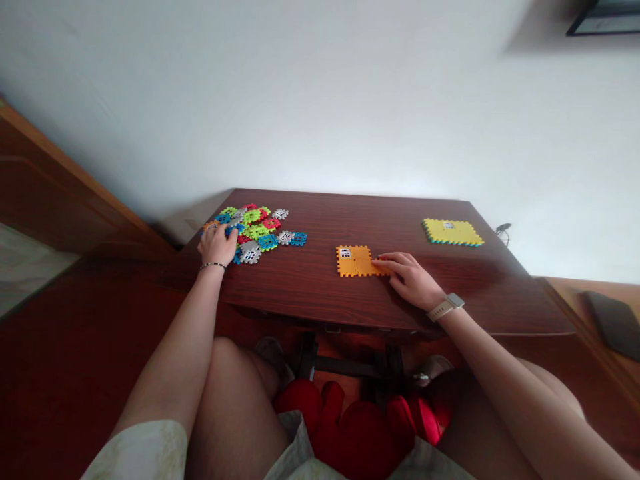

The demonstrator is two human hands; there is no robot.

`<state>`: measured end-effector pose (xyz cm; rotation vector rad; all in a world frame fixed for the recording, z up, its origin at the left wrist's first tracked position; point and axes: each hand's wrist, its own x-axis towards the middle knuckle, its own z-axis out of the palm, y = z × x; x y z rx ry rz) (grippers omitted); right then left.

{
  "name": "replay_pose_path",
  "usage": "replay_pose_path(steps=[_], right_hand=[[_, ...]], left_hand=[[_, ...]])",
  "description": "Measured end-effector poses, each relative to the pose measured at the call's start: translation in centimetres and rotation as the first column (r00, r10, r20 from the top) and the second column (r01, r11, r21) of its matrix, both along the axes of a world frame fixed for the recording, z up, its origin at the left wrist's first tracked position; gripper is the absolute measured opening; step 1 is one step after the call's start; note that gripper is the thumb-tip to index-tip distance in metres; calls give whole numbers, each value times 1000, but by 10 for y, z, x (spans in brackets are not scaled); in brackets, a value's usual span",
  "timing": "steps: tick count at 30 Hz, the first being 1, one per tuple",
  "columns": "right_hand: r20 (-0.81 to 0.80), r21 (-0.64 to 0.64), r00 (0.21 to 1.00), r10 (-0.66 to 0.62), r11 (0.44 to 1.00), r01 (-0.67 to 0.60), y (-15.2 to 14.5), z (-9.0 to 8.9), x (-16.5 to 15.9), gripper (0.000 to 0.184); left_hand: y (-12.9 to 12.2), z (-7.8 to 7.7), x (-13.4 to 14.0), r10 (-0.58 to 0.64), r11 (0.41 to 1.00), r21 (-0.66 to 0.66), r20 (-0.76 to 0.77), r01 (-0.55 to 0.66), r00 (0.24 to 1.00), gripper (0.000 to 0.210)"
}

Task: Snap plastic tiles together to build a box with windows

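On the left of the table, my left hand [219, 243] rests over a pile of interlocking puzzle tiles [257, 231] in green, blue, red, grey and orange. Its thumb is apart from the fingers, whose tips are partly hidden among the tiles. My right hand [411, 277] lies beside an orange panel of joined tiles [355, 261], with the index finger stretched onto its right end. That end is partly covered by the fingers. A white window piece [345, 253] sits in the panel's upper left corner.
A yellow panel [454, 231] with a window and a blue-green layer beneath lies on the right of the dark wooden table [310, 287]. The table's back edge is near a white wall [320, 100]. A dark flat object [613, 323] rests on a wooden surface at the far right.
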<state>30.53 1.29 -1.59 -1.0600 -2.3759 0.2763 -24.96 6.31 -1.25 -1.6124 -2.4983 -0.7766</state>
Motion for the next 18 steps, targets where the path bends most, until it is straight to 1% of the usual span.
replay_pose_path(steps=[3,6,8,10,13,18], right_hand=[[-4,2,1000,1,1000,-1,1,-1,1,59],[-6,2,1000,3,1000,-3,1,-2,1,60],[-5,3,1000,5,1000,-5,1,-1,1,60],[-4,4,1000,8,1000,-8,1,-1,1,60],[-4,1,1000,10,1000,-10,2,0,1,62],[-4,-4,1000,8,1000,-8,1,0,1,62]], left_hand=[[-1,1,0,6,1000,5,-7,-6,1000,49],[-3,2,-1,2,999,40,-8,-2,1000,45],[-4,2,-1,21,998,59,-4,-21,1000,44],[-4,2,-1,32,999,42,4,-32,999,44],[-4,2,1,7,1000,-14,15,-7,1000,44],[-4,2,3,-10,1000,-11,-7,10,1000,43]])
